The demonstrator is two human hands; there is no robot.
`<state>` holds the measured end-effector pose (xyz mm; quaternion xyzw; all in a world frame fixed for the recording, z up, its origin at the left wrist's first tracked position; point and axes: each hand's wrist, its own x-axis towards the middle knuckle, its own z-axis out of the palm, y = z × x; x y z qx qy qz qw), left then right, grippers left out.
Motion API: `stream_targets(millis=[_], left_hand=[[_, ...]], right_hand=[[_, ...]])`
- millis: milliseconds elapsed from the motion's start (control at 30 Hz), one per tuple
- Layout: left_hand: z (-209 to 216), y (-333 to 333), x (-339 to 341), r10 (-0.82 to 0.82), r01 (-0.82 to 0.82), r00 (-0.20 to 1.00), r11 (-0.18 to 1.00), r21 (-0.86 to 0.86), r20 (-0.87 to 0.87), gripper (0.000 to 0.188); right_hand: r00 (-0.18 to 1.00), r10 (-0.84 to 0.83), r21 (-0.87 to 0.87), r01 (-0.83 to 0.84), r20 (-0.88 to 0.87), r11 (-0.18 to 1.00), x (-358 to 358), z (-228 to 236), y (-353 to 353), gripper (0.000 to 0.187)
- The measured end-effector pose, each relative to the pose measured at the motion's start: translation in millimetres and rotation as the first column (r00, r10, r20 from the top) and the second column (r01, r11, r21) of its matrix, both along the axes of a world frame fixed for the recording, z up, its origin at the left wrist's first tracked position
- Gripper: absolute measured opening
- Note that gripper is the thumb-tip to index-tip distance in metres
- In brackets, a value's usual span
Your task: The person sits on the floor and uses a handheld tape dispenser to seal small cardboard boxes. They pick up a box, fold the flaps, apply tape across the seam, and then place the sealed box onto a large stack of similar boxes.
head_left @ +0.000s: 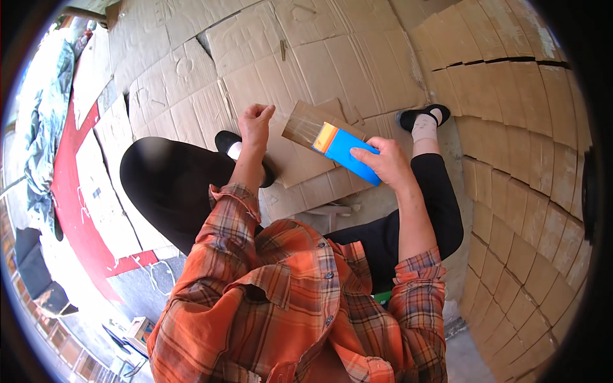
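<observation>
My right hand (391, 165) grips a flat blue packet (350, 152) with an orange-yellow band at its far left end, thumb on top and fingers underneath. Just beyond that end, a brown cardboard piece (300, 122) shows a shiny, clear-looking surface; I cannot tell whether it is joined to the packet. To the left, my left hand (255, 126) is raised, its fingertips pinched together. Whether something small sits in that pinch is hidden. A larger loose cardboard sheet (287, 167) lies on the floor below, between my feet.
Flattened cardboard (255, 70) covers the floor ahead. Stacked brown cardboard (504, 153) rises along the right. A red strip (70, 198) and a bluish-grey plastic sheet (48, 121) are at the left. Part of a low stool-like support (332, 214) shows between my legs.
</observation>
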<state>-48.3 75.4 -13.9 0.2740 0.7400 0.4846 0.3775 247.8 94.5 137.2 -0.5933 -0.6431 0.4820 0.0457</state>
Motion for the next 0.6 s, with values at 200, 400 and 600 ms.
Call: stream_targets(millis=[200,400,600], left_hand=[[5,3,2,0.009,-0.013,0.998,0.999,0.053,0.065,0.019],[-4,4,1,0.004,-0.003,1.0,0.999,0.049,-0.026,0.018],[-11,8,2,-0.001,0.003,0.999,0.999,0.039,-0.05,0.019]], right_hand=[[0.991,0.037,0.026,-0.04,0.126,0.999,-7,-1,3,0.047],[0.979,0.028,0.045,-0.037,0.201,0.998,-15,-2,4,0.049],[0.949,0.071,-0.002,-0.074,0.308,0.997,-20,-5,9,0.048]])
